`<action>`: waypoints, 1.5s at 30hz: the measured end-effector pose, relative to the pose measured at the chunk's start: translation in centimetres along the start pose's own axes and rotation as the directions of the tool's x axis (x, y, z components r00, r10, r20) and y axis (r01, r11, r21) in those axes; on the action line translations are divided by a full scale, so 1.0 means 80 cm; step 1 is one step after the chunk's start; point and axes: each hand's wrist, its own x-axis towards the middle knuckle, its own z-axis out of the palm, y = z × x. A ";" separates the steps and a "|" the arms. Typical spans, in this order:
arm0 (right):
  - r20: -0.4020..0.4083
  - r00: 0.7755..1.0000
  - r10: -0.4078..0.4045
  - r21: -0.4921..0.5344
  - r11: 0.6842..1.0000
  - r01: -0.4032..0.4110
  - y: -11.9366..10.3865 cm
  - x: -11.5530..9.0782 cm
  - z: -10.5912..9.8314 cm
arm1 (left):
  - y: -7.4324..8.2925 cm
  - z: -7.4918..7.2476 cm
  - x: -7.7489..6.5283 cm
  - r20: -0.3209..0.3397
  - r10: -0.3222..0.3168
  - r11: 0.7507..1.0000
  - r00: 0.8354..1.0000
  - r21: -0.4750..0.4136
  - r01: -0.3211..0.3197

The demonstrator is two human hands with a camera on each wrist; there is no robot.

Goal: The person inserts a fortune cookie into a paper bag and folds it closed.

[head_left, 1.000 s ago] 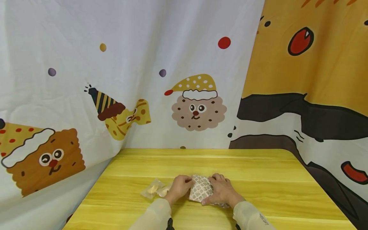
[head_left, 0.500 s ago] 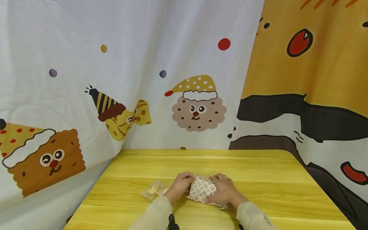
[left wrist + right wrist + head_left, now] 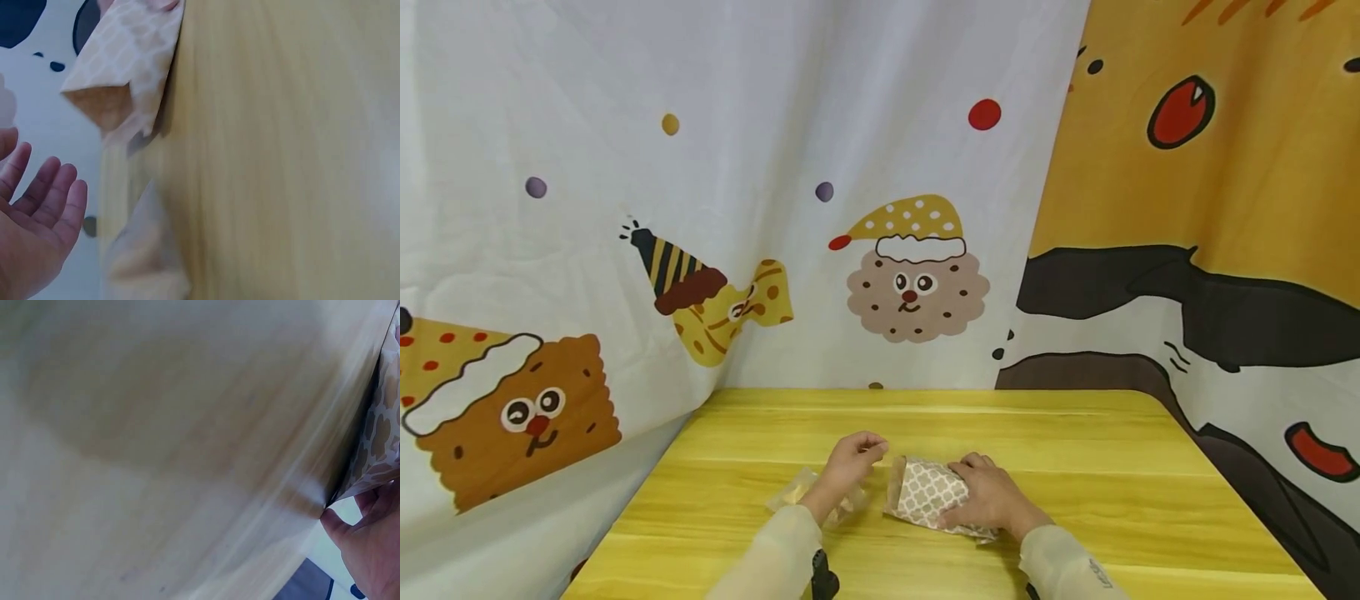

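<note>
A paper bag with a white-and-beige lattice print lies on the table, its mouth facing left. In the left wrist view the mouth of the bag gapes, showing a brown inside. My right hand grips the bag's right part, thumb on the near side and fingers on the far side. My left hand is apart from the bag, to its left, holding nothing; in the left wrist view its fingers are loosely spread. Below that hand lie small clear packets with pale yellowish contents, partly hidden by the forearm.
The wood-grain table stretches to a cartoon-printed curtain hanging along its far edge and sides. Both sleeves are pale, and a black strap piece shows at the left wrist.
My left hand has let go of the bag's left end and moved left, over the packets. The bag's mouth now stands uncovered. My right hand stays on the bag.
</note>
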 end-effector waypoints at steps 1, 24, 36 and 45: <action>0.001 1.000 0.001 0.001 1.000 -0.001 0.001 0.000 0.001 | 0.000 -0.005 0.000 -0.005 0.010 0.999 1.000 0.030 -0.010; 0.012 1.000 0.002 -0.003 1.000 -0.002 0.003 0.002 0.001 | -0.041 -0.076 -0.076 -0.023 0.081 0.942 0.996 0.327 -0.069; 0.022 1.000 0.009 0.013 1.000 -0.009 0.001 -0.001 0.004 | -0.047 -0.059 -0.069 0.080 0.139 0.923 0.987 0.350 -0.159; 0.005 1.000 0.005 0.017 1.000 -0.005 0.000 -0.002 0.000 | -0.055 -0.069 -0.080 0.068 0.137 0.878 0.988 0.455 -0.152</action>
